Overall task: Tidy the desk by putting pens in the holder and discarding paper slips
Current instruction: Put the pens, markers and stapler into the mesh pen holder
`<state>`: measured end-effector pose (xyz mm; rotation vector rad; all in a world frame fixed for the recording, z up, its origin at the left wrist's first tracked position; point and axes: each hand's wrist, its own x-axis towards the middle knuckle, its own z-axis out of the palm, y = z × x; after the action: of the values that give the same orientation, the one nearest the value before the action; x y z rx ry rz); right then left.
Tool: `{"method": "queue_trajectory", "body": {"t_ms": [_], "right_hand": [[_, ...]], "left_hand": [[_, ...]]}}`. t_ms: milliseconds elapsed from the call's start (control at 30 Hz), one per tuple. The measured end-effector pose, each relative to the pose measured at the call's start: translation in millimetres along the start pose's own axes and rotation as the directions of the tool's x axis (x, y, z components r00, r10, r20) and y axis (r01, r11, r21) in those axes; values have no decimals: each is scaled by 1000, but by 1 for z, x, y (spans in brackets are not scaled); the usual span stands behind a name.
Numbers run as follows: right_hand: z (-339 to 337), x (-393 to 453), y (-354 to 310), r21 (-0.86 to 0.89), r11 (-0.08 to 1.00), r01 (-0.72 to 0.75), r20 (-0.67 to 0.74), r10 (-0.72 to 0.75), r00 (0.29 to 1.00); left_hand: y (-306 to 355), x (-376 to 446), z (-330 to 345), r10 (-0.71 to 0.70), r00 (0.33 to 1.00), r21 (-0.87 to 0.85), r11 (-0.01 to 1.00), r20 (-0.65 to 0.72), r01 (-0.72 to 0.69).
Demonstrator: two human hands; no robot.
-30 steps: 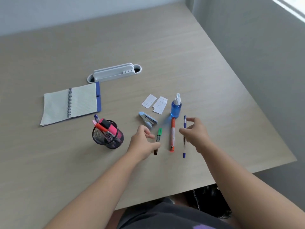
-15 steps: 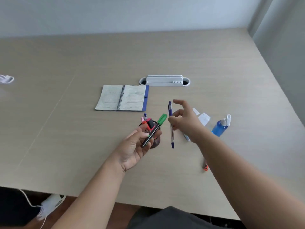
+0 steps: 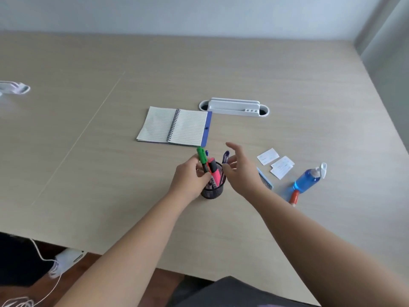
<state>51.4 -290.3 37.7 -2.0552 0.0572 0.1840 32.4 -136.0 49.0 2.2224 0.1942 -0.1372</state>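
A black mesh pen holder (image 3: pixel 212 192) stands on the desk between my hands, with a pink highlighter (image 3: pixel 215 172) and other pens in it. My left hand (image 3: pixel 190 178) grips a green-capped marker (image 3: pixel 201 156) upright, its lower end inside the holder's rim. My right hand (image 3: pixel 241 172) hovers just right of the holder with its fingers spread. A blue pen (image 3: pixel 225 156) stands in the holder beside its thumb. Three white paper slips (image 3: pixel 282 166) lie on the desk to the right. An orange marker (image 3: pixel 294 197) lies beyond my right forearm, partly hidden.
An open spiral notebook (image 3: pixel 174 127) lies behind the holder, with a white cable tray (image 3: pixel 234 107) farther back. A blue spray bottle (image 3: pixel 307 180) lies right of the slips. A blue stapler (image 3: pixel 266 182) peeks out behind my right wrist. The desk's near edge runs below my forearms.
Both hands have carried their pens over to the holder. The blue pen has left my right hand and stands in the holder. The green marker has swung upright and dipped into the rim.
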Motion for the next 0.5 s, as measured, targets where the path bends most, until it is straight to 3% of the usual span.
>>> {"method": "queue_trajectory", "body": {"t_ms": [167,333,500], "right_hand": [[-21,-8,34,-99,993,-69,-67,62,996],[-68,-28,98,-277,903,-327,-264,256,930],[-82,-45,131,-349,800,-489,-230,432,872]], "left_hand": [[-7,1,15,61,998,17,998,6,-61],[-19,2,10,167,974,119,982,-155,-149],[-29,7,9,87,996,106,991,-13,-85]]}}
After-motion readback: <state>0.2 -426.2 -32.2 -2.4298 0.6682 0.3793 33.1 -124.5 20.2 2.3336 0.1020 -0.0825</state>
